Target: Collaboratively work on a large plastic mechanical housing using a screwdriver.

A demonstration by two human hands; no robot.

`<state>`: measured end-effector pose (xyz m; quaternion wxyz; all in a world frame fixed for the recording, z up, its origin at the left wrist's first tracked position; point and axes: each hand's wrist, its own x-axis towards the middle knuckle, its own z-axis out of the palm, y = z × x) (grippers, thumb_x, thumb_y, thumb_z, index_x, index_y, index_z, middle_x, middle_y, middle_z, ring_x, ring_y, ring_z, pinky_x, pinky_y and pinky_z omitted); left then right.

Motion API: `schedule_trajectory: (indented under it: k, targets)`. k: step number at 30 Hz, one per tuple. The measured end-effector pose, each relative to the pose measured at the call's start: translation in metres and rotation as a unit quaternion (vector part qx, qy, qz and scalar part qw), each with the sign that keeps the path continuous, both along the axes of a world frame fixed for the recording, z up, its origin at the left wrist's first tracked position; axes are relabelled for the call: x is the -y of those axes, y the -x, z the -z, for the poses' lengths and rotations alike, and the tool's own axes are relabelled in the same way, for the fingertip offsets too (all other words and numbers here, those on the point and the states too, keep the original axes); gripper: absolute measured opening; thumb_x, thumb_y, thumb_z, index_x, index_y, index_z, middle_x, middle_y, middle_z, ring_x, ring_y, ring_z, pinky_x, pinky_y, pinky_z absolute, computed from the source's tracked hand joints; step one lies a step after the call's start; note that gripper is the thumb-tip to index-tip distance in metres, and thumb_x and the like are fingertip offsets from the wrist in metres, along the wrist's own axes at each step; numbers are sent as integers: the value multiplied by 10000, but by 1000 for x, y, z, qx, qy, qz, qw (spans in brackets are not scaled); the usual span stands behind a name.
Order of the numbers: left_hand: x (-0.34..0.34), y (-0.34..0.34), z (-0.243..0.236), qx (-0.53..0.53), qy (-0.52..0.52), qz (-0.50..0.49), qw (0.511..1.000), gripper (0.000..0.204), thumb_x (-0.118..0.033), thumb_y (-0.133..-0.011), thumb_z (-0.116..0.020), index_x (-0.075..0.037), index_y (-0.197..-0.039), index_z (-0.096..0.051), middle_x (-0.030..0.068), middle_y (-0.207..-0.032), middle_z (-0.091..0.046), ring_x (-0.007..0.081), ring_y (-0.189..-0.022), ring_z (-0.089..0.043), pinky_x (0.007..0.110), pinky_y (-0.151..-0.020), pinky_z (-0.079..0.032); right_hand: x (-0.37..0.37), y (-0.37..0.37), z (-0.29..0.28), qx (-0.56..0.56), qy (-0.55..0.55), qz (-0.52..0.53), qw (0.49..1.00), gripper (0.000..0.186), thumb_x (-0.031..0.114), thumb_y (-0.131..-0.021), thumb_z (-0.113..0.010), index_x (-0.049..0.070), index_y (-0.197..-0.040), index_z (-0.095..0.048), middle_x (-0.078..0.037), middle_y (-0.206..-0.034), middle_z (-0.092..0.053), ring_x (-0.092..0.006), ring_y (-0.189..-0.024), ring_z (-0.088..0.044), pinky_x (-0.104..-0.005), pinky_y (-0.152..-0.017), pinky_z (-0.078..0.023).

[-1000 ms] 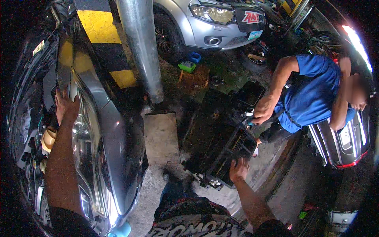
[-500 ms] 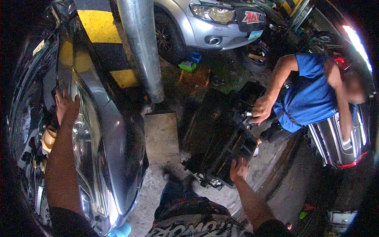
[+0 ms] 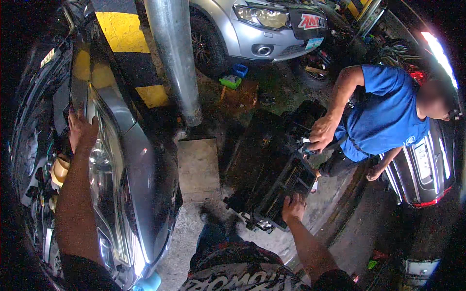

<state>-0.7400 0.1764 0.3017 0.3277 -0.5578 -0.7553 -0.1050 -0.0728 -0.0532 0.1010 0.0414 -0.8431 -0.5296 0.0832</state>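
Note:
My left hand point(image 3: 83, 128) rests with fingers apart on the front edge of a dark car, beside its headlight point(image 3: 109, 179) and engine bay point(image 3: 34, 145). My right hand point(image 3: 294, 209) lies with fingers apart on a black radiator assembly point(image 3: 252, 150), touching its finned, framed section at the lower right. Across from me a co-worker point(image 3: 383, 111) in a blue shirt holds a small metal-and-teal tool at the upper right of the assembly with one hand point(image 3: 323, 133); the other hand point(image 3: 374, 172) hangs lower.
A steel post point(image 3: 172, 68) stands beside a yellow-and-black painted block point(image 3: 121, 31). A square slab point(image 3: 196, 169) lies on the floor. Behind are a silver vehicle point(image 3: 257, 34), green tray point(image 3: 230, 82), blue tray point(image 3: 240, 70) and loose parts. Another vehicle point(image 3: 417, 179) is at right.
The co-worker's free arm has swung down from beside the head to hang low in front of the vehicle at right, and the head has shifted slightly. My hands stay in place.

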Motion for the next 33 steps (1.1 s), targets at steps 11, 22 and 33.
schedule_trajectory:
  k: [11, 22, 33]
  targets:
    - [-2, 5, 2, 36, 26, -27, 999, 695, -344, -878, -608, -137, -1481, -330, 219, -1511, -288, 408, -1387, -314, 472, -1116, -367, 1, -2, 7, -17, 26, 31, 999, 532, 431, -971, -415, 53, -1340, -474, -179, -1385, -484, -388, -1350, -363, -548, -1126, -254]
    - [1, -7, -6, 32, 30, -39, 998, 685, -349, -885, -608, -111, -1470, -342, 227, -1507, -295, 407, -1390, -315, 472, -1112, -368, 3, -2, 8, 17, -25, -9, 1000, 470, 353, -961, -473, 18, -1289, -510, -229, -1360, -488, -408, -1284, -420, -549, -1046, -337]
    - [2, -7, -6, 55, 41, -45, 997, 687, -356, -889, -596, -97, -1468, -333, 254, -1484, -311, 421, -1374, -328, 473, -1130, -334, 5, -6, 17, 42, -49, -18, 998, 497, 373, -954, -493, -15, -1264, -519, -241, -1321, -512, -436, -1245, -448, -551, -1043, -333]
